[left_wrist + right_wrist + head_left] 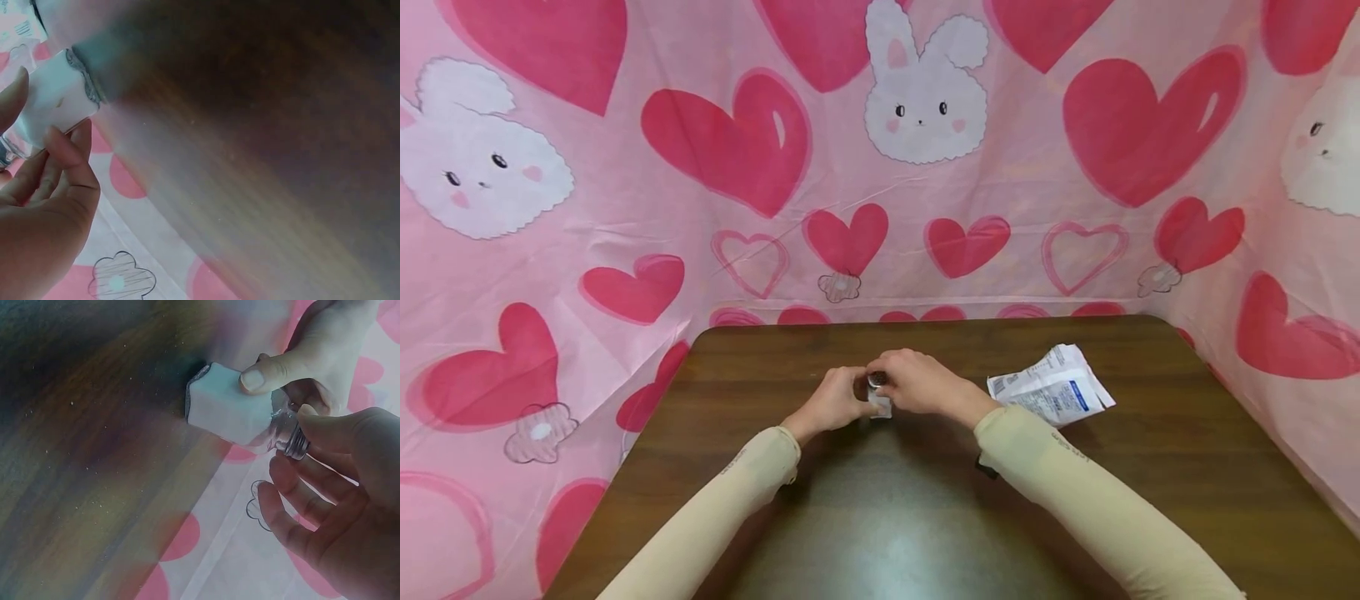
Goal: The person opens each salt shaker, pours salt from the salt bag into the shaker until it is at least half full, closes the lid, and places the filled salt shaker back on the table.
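Observation:
A small clear glass salt shaker point(881, 407) stands on the table, filled with something white. In the right wrist view its square body point(228, 409) narrows to a metal screw top point(295, 442). My left hand point(835, 402) grips the body, with the thumb on one face and the fingers around the other side. At the top, my right hand point(917, 382) pinches the metal part between thumb and forefinger, its other fingers loosely bent. The left wrist view shows the shaker's base point(86, 78) and the left fingers against its side.
A crumpled white paper packet point(1051, 387) with printed text and a blue label lies to the right of the hands. The brown wooden table point(865, 517) carries a few pale specks in the wrist views. Pink heart-and-rabbit cloth point(925, 192) hangs behind and at both sides.

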A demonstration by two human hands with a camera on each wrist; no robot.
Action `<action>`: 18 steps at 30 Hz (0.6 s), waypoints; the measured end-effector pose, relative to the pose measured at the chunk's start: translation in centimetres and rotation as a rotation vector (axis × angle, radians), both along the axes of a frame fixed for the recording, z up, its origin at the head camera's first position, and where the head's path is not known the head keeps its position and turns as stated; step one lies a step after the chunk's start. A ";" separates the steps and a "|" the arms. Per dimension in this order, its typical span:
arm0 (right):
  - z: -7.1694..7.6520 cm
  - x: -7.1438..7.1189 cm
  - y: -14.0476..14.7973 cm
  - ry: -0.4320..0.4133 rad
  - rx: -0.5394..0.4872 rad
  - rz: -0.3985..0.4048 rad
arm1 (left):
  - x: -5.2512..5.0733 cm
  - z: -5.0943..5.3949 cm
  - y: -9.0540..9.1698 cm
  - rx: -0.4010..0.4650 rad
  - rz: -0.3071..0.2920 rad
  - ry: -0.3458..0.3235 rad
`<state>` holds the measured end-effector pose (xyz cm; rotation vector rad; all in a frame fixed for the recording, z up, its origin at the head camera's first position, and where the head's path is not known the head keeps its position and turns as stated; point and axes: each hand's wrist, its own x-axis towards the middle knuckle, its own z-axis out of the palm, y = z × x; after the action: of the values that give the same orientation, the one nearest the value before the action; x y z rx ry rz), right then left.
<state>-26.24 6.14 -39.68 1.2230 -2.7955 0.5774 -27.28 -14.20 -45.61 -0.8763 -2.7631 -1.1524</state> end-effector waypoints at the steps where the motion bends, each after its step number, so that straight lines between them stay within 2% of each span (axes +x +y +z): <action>1: -0.1 0.0 0.1 -0.006 -0.008 0.000 | 0.0 0.1 0.0 -0.004 -0.004 0.001; 9: -0.4 -0.1 0.7 -0.078 -0.051 -0.004 | -0.1 0.1 0.0 0.001 -0.013 0.001; 18: 0.0 0.2 2.2 -0.110 -0.076 -0.063 | 0.3 0.0 0.2 0.024 0.009 -0.026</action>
<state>-26.04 8.38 -39.69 1.1186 -2.8591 0.7604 -26.99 -14.00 -45.64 -0.8521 -2.7649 -1.2010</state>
